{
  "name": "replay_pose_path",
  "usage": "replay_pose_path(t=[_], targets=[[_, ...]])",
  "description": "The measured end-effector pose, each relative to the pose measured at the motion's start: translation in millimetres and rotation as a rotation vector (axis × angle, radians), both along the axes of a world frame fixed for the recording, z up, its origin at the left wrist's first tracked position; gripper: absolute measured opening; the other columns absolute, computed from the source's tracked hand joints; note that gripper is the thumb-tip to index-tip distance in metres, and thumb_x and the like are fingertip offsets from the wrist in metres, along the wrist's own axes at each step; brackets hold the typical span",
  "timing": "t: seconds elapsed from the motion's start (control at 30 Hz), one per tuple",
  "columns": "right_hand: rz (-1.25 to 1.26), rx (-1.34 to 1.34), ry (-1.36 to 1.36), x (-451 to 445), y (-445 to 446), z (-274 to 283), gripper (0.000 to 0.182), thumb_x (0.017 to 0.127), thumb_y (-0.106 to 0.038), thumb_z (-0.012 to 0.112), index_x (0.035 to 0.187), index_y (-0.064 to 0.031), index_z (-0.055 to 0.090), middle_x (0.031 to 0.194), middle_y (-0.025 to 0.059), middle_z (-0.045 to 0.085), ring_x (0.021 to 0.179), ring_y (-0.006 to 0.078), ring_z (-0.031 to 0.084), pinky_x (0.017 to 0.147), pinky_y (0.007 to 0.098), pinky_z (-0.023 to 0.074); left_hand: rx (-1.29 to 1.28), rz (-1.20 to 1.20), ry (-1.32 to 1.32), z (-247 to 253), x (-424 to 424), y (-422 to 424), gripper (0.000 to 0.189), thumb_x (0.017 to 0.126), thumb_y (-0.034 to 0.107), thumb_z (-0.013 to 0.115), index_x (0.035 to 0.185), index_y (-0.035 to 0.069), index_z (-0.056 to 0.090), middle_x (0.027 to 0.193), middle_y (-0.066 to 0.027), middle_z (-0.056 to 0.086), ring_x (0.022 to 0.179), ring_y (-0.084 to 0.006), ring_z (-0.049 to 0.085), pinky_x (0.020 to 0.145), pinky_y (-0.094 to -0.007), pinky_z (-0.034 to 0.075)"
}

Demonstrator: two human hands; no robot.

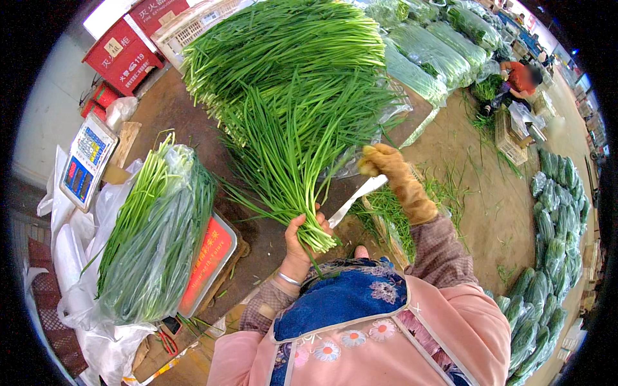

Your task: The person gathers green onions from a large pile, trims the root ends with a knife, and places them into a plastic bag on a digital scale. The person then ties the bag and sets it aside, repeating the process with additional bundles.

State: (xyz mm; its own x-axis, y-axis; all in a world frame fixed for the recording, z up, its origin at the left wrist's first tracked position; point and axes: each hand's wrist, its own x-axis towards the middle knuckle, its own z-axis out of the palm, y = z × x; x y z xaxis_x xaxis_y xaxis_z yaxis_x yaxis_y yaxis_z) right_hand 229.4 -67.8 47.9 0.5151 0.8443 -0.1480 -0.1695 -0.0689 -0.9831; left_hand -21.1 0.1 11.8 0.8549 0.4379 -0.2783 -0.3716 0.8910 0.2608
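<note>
My bare left hand [297, 241], with a bracelet at the wrist, grips a bunch of garlic chives [301, 178] near the pale stem ends. Its green leaves fan out away from me over the table. To the right, my right hand [381, 159] wears a tan glove with yellowed fingertips. The fingers are curled in, apart from the bunch, and nothing shows in them. Beyond the bunch rises a large pile of garlic chives [285, 43]. At left, a plastic-bagged bundle of chives [149, 260] lies on the red-topped platform of a digital scale [212, 263].
The scale's display [84, 161] stands at far left. Red-handled scissors [168, 343] lie lower left. Loose trimmings [386, 212] lie below my right arm. Bagged vegetables [434, 53] are stacked behind; more bags [555, 227] line the right floor. A person [519, 79] sits upper right.
</note>
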Motion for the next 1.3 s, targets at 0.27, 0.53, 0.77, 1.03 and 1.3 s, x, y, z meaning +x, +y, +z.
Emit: replay_pose_path(t=[0.27,0.53,0.77,1.03,1.3], targets=[[0.226,-0.398,-0.602,94,-153,-71,0.029,0.088,-0.030,0.054,0.099,-0.0039,0.060,0.079,0.0081,0.065,0.066,0.0128,0.060,0.058,0.0291,0.0457,-0.037,-0.088,-0.179,-20,-2,5,0.044,0.079,0.027,0.056,0.115,0.002,0.050,0.083,-0.0088,0.053,0.072,-0.0213,0.053,0.066,-0.0342,0.046],[0.198,-0.496,-0.314,-2,-44,-11,0.028,0.082,-0.026,0.060,0.093,-0.0012,0.065,0.074,0.0067,0.063,0.066,0.0123,0.060,0.058,0.0284,0.0472,0.245,-0.046,0.324,-21,-8,4,0.034,0.081,0.013,0.060,0.112,0.001,0.055,0.093,-0.0050,0.061,0.079,-0.0155,0.060,0.068,-0.0298,0.051],[0.262,-0.531,-0.707,-69,15,56,0.056,0.080,-0.054,0.057,0.081,0.0017,0.064,0.069,0.0132,0.065,0.064,0.0242,0.062,0.060,0.0339,0.0482,0.626,0.132,0.649,-20,-12,3,0.032,0.077,0.013,0.069,0.105,0.002,0.059,0.097,-0.0023,0.061,0.083,-0.0137,0.059,0.071,-0.0288,0.049],[0.115,0.088,0.374,-123,31,-28,0.050,0.082,-0.019,0.066,0.125,-0.0037,0.047,0.111,0.0088,0.059,0.098,0.0207,0.057,0.088,0.0352,0.0450,0.930,0.123,0.600,-26,-3,-1,0.033,0.080,0.021,0.067,0.107,0.002,0.059,0.101,-0.0067,0.064,0.090,-0.0217,0.062,0.078,-0.0317,0.048],[0.016,0.200,0.612,-119,25,-28,0.033,0.088,-0.017,0.057,0.116,-0.0022,0.051,0.104,0.0087,0.061,0.089,0.0193,0.060,0.078,0.0325,0.0500,-0.063,0.048,0.093,3,-7,1,0.045,0.093,0.037,0.043,0.125,0.006,0.046,0.117,-0.0110,0.056,0.097,-0.0259,0.059,0.084,-0.0400,0.049]])
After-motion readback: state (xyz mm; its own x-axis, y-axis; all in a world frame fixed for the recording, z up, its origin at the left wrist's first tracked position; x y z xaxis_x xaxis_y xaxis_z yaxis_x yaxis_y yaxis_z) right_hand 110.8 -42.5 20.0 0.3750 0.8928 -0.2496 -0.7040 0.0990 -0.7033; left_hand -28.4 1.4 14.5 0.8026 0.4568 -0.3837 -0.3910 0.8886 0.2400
